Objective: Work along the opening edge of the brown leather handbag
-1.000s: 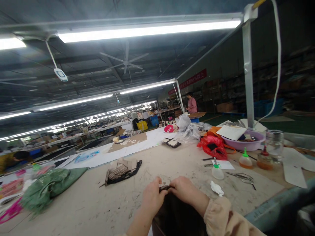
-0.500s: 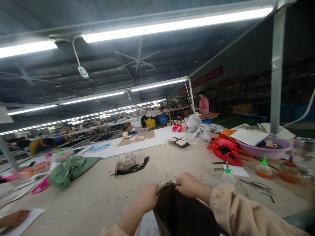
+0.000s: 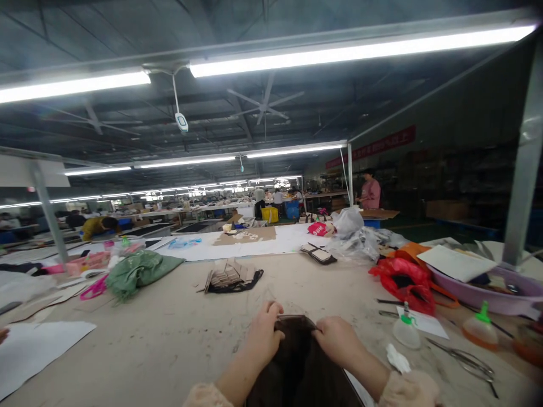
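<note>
A dark brown piece (image 3: pixel 299 362), bag-like with an open top edge, stands at the table's front edge in the lower middle. My left hand (image 3: pixel 267 333) pinches the left end of its far edge between thumb and fingers. At the right end of that edge my right hand (image 3: pixel 337 339) is closed on it, its fingertips partly hidden. Beyond both hands lies a stack of beige pieces (image 3: pixel 231 275) with a black strip. To the right of my right hand are a crumpled white tissue (image 3: pixel 397 358) and a small bottle with a green cap (image 3: pixel 407 330).
Scissors (image 3: pixel 464 359), a bottle of orange liquid (image 3: pixel 481 328), a red plastic bag (image 3: pixel 403 280) and a purple basin (image 3: pixel 479 291) are on the right. A green cloth bundle (image 3: pixel 139 271) lies left. Another person's fingertips (image 3: pixel 3 333) show beside white paper (image 3: pixel 40 350).
The view has turned and levelled. My hands still hold the brown piece, whose opening now faces me more directly. At the left edge, the other person's hand has mostly gone out of view.
</note>
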`<state>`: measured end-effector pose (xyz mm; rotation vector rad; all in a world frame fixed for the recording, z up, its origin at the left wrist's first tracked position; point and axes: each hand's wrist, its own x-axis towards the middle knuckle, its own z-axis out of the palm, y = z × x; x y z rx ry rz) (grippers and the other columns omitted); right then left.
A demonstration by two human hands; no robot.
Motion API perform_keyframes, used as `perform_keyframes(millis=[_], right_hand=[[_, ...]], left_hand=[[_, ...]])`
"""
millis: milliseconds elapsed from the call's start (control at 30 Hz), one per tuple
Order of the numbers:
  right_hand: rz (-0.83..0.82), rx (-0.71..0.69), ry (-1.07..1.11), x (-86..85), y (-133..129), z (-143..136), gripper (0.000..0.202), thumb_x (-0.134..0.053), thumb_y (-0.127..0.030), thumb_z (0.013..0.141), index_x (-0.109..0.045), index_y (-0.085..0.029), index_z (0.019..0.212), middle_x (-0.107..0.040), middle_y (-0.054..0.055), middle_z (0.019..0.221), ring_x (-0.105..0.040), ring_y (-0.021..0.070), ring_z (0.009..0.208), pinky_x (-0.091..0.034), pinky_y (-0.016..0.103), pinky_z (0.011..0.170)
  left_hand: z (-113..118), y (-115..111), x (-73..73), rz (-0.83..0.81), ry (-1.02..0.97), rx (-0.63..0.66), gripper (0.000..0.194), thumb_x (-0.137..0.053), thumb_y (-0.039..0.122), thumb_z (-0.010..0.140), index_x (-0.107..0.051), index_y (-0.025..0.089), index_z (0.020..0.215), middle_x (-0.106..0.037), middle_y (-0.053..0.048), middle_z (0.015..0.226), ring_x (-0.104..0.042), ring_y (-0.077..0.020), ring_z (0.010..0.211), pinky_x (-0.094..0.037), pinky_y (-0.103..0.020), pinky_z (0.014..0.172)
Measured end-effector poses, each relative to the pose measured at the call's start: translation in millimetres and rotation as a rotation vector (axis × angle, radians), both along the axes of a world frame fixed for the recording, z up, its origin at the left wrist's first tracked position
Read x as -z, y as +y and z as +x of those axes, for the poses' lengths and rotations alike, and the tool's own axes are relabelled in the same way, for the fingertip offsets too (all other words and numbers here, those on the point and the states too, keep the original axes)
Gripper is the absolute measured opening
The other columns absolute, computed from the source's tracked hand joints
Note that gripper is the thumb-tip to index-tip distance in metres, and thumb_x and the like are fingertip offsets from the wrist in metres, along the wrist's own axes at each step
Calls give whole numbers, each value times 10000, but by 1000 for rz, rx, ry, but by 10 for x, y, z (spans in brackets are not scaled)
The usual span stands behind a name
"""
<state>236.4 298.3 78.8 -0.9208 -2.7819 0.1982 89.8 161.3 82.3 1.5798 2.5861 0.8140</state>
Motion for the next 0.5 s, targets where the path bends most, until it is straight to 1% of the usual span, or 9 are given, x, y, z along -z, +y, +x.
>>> perform_keyframes(millis=[67,133,200,267,333,367,433,500], right_hand=[[-13,11,3,-6,-14,1,283,-466,-315,819,-716,-204,744,-714,119,817,-651,245,822,-429,299,684],[-21,22,17,-4,-30,-1,285,-465,-316,822,-714,-202,742,-713,118,810,-653,243,813,-428,294,673],[-14,26,38,9,-41,-2,288,-459,-306,824,-712,-196,744,-712,119,802,-654,244,809,-429,294,668],[-3,24,54,22,-47,0,289,-453,-293,823,-712,-190,747,-712,123,805,-655,247,813,-431,296,672],[-5,22,57,26,-51,4,289,-450,-284,821,-713,-185,751,-713,127,811,-656,246,815,-435,295,677],[-9,25,56,24,-54,6,290,-449,-281,820,-713,-183,752,-713,128,810,-657,245,813,-437,294,677],[-12,28,63,16,-62,10,292,-445,-278,820,-713,-182,759,-713,128,810,-658,243,811,-442,292,677],[-10,31,75,10,-72,13,296,-437,-274,822,-713,-180,767,-714,129,812,-658,246,812,-448,296,676]], left_hand=[[-47,-12,-16,11,34,39,320,-551,82,663,-558,224,950,-426,-11,1292,-487,-154,1088,-364,-258,946],[-83,2,-31,-5,72,83,297,-550,79,662,-588,225,918,-399,-18,1321,-432,-176,1163,-328,-288,997],[-80,29,-41,-30,130,113,277,-550,92,674,-603,224,911,-419,-34,1298,-406,-193,1188,-282,-330,1042],[-34,58,-54,-48,202,108,240,-548,107,688,-608,218,892,-455,-48,1245,-428,-202,1155,-222,-382,1079],[36,83,-75,-59,275,122,252,-536,101,697,-608,222,906,-471,-52,1212,-429,-210,1145,-152,-427,1104],[70,96,-88,-66,304,155,279,-529,93,697,-606,229,929,-472,-51,1209,-411,-215,1164,-125,-443,1110],[118,125,-113,-79,343,221,331,-522,78,692,-601,243,967,-470,-49,1207,-358,-226,1214,-89,-466,1114],[128,160,-127,-91,367,250,319,-530,83,690,-612,243,954,-477,-52,1186,-339,-235,1222,-73,-485,1111]])
